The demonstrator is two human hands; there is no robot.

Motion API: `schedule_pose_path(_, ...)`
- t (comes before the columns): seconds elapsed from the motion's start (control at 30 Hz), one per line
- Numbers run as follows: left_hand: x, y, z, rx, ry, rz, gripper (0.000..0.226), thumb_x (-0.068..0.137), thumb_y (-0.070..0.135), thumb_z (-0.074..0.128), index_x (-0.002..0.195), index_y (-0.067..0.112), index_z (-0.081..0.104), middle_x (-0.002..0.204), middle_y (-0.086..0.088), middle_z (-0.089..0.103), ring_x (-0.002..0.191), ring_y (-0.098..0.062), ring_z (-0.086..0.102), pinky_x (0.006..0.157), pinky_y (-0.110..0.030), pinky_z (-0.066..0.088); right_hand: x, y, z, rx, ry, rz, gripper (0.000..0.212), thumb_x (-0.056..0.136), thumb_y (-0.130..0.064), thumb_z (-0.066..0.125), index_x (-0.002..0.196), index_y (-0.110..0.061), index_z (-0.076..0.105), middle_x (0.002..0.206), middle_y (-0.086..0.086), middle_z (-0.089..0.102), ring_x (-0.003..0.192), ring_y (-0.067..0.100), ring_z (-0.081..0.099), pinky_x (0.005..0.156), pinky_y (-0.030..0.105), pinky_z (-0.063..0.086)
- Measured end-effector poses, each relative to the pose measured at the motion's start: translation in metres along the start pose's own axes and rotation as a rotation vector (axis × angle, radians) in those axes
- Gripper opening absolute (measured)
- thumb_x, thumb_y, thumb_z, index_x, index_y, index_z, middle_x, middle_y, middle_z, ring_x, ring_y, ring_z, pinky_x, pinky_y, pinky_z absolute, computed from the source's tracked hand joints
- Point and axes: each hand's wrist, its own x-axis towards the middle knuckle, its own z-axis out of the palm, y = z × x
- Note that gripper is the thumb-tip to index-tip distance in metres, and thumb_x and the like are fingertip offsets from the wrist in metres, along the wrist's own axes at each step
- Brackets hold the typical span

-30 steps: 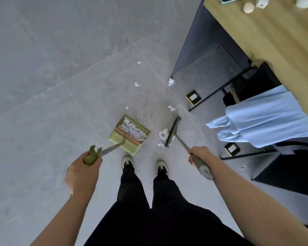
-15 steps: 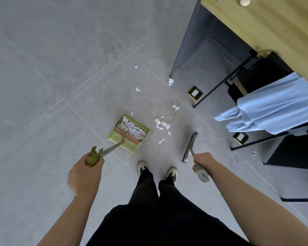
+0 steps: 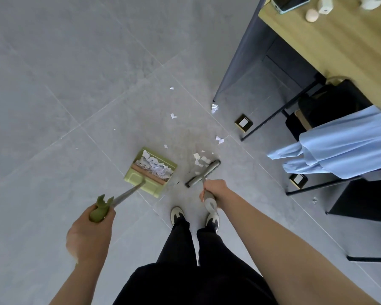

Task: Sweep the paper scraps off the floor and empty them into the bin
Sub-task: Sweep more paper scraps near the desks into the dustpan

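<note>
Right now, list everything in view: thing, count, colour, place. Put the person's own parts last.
dustpan: one, green, on the floor left of the feet, holding white scraps
broom: one, grey head, on the floor right of the dustpan
paper scraps: several, white, loose on the floor ahead of the broom and farther out
floor: grey tiles
desk: one, wooden top, dark frame, upper right
phone: one, on the desk
blue cloth: one, light blue, draped at right
floor sockets: two, dark, by the desk legs
shoes: two, white and black
left hand: grips the dustpan handle
right hand: grips the broom handle
</note>
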Motion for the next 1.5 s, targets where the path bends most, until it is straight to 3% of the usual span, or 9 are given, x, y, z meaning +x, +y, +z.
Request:
schedule_pose_path(0.1,0.002,-0.003,-0.001,0.005,-0.003,0.003,0.017,0.086,0.044,0.065,0.084,0.028,0.066,0.060,-0.002,0.060,0.061,-0.026,0.056,0.056,-0.033,0.043,0.007,-0.016,0.007,0.073,0.009,-0.011,0.013,0.084,0.011,0.040,0.083,-0.001,0.044,0.069,0.016,0.047,0.041,0.021,0.047,0.040,0.023,0.038)
schedule_pose_path(0.27,0.004,0.002,-0.004,0.025,-0.016,-0.011,0.020,0.086,0.047,0.062,0.078,0.029,0.064,0.059,-0.002,0.060,0.060,-0.026,0.056,0.057,-0.034,0.045,0.011,-0.035,-0.007,0.071,0.037,-0.003,0.013,0.085,0.010,0.040,0.079,-0.001,0.041,0.069,0.016,0.043,0.043,0.018,0.042,0.043,0.023,0.036)
schedule_pose_path(0.47,0.004,0.016,-0.004,0.012,-0.007,-0.004,0.020,0.087,0.049,0.061,0.086,0.031,0.067,0.059,0.000,0.060,0.060,-0.024,0.057,0.057,-0.032,0.044,0.020,-0.050,-0.039,-0.174,0.159,-0.062,0.006,0.085,0.002,0.046,0.080,0.001,0.049,0.085,0.021,0.053,0.051,0.024,0.051,0.039,0.022,0.042)
schedule_pose_path(0.63,0.006,0.039,0.001,-0.008,-0.009,0.002,0.014,0.087,0.046,0.062,0.087,0.032,0.066,0.059,0.000,0.061,0.060,-0.024,0.057,0.057,-0.032,0.044,0.040,-0.065,-0.071,-0.276,0.244,-0.090,0.008,0.082,-0.001,0.050,0.087,0.004,0.054,0.081,0.020,0.057,0.047,0.027,0.056,0.048,0.028,0.047)
schedule_pose_path(0.83,0.013,0.077,0.011,-0.036,0.007,-0.006,0.012,0.087,0.045,0.065,0.088,0.032,0.066,0.061,0.000,0.061,0.060,-0.023,0.057,0.056,-0.032,0.044,0.062,-0.107,-0.100,-0.339,0.274,-0.072,0.007,0.086,-0.002,0.051,0.080,0.000,0.050,0.085,0.021,0.058,0.055,0.030,0.059,0.046,0.028,0.046)
schedule_pose_path(1.0,0.026,0.117,0.024,-0.059,0.012,-0.065,0.012,0.083,0.048,0.067,0.088,0.037,0.067,0.064,0.002,0.064,0.065,-0.024,0.059,0.062,-0.036,0.049,0.090,-0.148,-0.110,-0.420,0.254,-0.062,0.006,0.085,-0.003,0.050,0.088,0.002,0.053,0.087,0.023,0.059,0.058,0.032,0.061,0.052,0.031,0.050)
schedule_pose_path(1.23,0.044,0.172,0.040,-0.080,0.015,-0.120,0.013,0.079,0.048,0.071,0.088,0.042,0.064,0.074,0.004,0.065,0.074,-0.027,0.058,0.071,-0.038,0.049,0.094,-0.205,-0.093,-0.600,0.134,-0.091,0.013,0.087,-0.004,0.050,0.097,0.003,0.053,0.090,0.023,0.063,0.049,0.026,0.060,0.038,0.021,0.043)
schedule_pose_path(1.37,0.055,0.193,0.047,-0.096,-0.005,-0.125,0.015,0.079,0.050,0.070,0.090,0.039,0.068,0.074,0.006,0.066,0.074,-0.024,0.059,0.072,-0.038,0.049,0.097,-0.246,-0.093,-0.513,0.078,-0.051,0.004,0.086,0.002,0.049,0.082,0.003,0.049,0.078,0.025,0.061,0.031,0.022,0.052,0.038,0.022,0.043)
schedule_pose_path(1.5,0.064,0.210,0.054,-0.114,0.026,-0.145,0.016,0.079,0.051,0.070,0.090,0.040,0.068,0.075,0.005,0.066,0.075,-0.026,0.059,0.074,-0.038,0.049,0.103,-0.285,-0.096,-0.420,0.084,-0.046,0.003,0.086,0.006,0.047,0.086,0.003,0.046,0.070,0.022,0.055,0.041,0.024,0.052,0.046,0.029,0.045)
